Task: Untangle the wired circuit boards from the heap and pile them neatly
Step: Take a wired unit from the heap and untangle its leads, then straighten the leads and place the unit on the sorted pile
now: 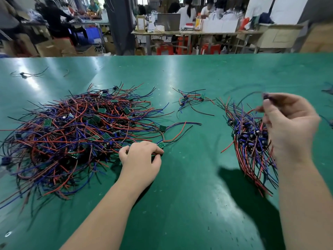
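Note:
A big tangled heap (77,134) of small green circuit boards with red, blue and black wires lies on the left of the green table (189,195). My left hand (142,157) rests at the heap's right edge, its fingers pinching the wires beside one small green board (161,145). On the right lies a sorted pile (250,139) of boards with their wires running the same way. My right hand (290,127) hovers blurred above that pile, pinching a dark wired board (266,96) between thumb and fingertips, its wires trailing to the left.
A small clump of a few wired boards (191,100) lies at the middle back. Stray wires (27,73) lie at the far left and at the right edge (328,89). Beyond the table's far edge, people work at benches among boxes and red stools.

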A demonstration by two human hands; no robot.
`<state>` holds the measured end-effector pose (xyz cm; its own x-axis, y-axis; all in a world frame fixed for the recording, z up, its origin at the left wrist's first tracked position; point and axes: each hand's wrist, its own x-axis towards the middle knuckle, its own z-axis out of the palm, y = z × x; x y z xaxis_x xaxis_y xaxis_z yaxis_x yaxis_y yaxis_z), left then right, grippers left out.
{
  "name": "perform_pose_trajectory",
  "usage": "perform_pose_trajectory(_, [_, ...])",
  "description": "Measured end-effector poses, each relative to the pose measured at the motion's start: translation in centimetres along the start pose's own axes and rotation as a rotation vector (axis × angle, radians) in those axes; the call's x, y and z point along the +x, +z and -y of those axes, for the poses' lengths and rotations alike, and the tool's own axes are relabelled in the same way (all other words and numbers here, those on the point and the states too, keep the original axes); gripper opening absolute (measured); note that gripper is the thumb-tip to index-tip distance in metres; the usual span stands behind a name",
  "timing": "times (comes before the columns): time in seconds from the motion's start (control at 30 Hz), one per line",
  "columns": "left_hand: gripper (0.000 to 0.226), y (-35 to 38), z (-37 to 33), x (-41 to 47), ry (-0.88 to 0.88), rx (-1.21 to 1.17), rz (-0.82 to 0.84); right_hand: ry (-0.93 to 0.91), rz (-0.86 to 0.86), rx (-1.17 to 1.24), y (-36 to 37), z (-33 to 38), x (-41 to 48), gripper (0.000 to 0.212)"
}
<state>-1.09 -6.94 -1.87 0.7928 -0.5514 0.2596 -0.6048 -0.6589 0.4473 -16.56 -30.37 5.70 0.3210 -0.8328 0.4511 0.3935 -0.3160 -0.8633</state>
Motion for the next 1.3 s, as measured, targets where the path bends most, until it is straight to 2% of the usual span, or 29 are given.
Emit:
perform_pose_trajectory(0.07, [0.020, 0.0, -0.1, 0.0, 0.003, -0.006, -0.007, -0.184, -0.063, -0.184, -0.6, -0.7, 0.4, 0.021])
perform_pose_trajectory(0.13, [0.021, -0.1, -0.1, -0.1, 0.008, 0.003, -0.010, -0.196, -0.045, -0.447, -1.2, -1.7, 0.5, 0.021])
perform_pose_trajectory(0.2, [0.022, -0.1, -0.1, -0.1, 0.013, 0.020, -0.007, -0.091, 0.061, -0.838, -1.9, -2.9, 0.8, 0.018])
perform_pose_trajectory(0.27, [0.022, -0.2, -0.1, -0.1, 0.024, 0.039, -0.011, 0.089, 0.164, -1.107, -2.4, -3.8, 0.8, 0.020])
perform_pose_trajectory(0.37, [0.023, -0.5, -0.2, -0.1, 0.054, 0.039, -0.030, 0.218, 0.169, -1.189, -2.7, -3.9, 0.7, 0.025])
perform_pose_trajectory(0.53, [0.031, -0.9, -0.5, -0.3, 0.083, -0.067, -0.083, 0.153, 0.100, -1.142, -2.1, -3.3, 0.7, 0.020])
perform_pose_trajectory(0.67, [0.034, -1.0, -0.7, -0.5, 0.125, -0.143, -0.088, 0.203, 0.225, -1.232, -2.1, -3.6, 0.4, 0.011])
perform_pose_trajectory(0.77, [0.024, -1.0, -0.7, -0.4, 0.172, -0.249, -0.093, 0.166, 0.268, -1.247, -2.1, -3.7, 0.3, 0.020])
perform_pose_trajectory(0.87, [0.023, -1.1, -0.9, -0.6, 0.179, -0.408, -0.126, -0.009, 0.306, -1.210, -1.4, -3.7, 0.0, 0.018])
perform_pose_trajectory(0.93, [0.024, -1.2, -1.0, -0.7, 0.169, -0.474, -0.202, -0.152, 0.231, -1.064, -0.4, -2.9, -0.6, 0.011])
perform_pose_trajectory(0.97, [0.022, -1.3, -1.2, -0.7, 0.169, -0.505, -0.249, -0.154, 0.219, -0.971, 0.3, -2.4, -1.0, 0.011])
perform_pose_trajectory(1.0, [0.020, -1.4, -1.4, -0.8, 0.167, -0.547, -0.293, -0.089, 0.275, -0.865, 1.0, -1.8, -1.4, 0.015])
perform_pose_trajectory(1.07, [0.018, -1.6, -1.8, -0.9, 0.130, -0.711, -0.338, 0.175, 0.569, -0.620, 2.9, -0.6, -2.9, 0.021])
perform_pose_trajectory(1.1, [0.017, -1.8, -2.2, -1.0, 0.087, -0.836, -0.330, 0.300, 0.740, -0.571, 3.7, -0.4, -3.7, 0.023])
perform_pose_trajectory(1.17, [0.009, -2.3, -3.1, -1.1, -0.025, -1.091, -0.273, 0.364, 0.980, -0.619, 4.9, -0.6, -5.2, 0.024])
perform_pose_trajectory(1.23, [0.016, -2.7, -3.8, -1.2, -0.163, -1.282, -0.176, 0.318, 0.981, -0.531, 6.0, -1.0, -6.3, 0.020])
perform_pose_trajectory(1.3, [0.020, -2.9, -4.2, -1.3, -0.321, -1.408, -0.028, 0.307, 0.853, -0.299, 6.9, -1.2, -7.0, 0.013])
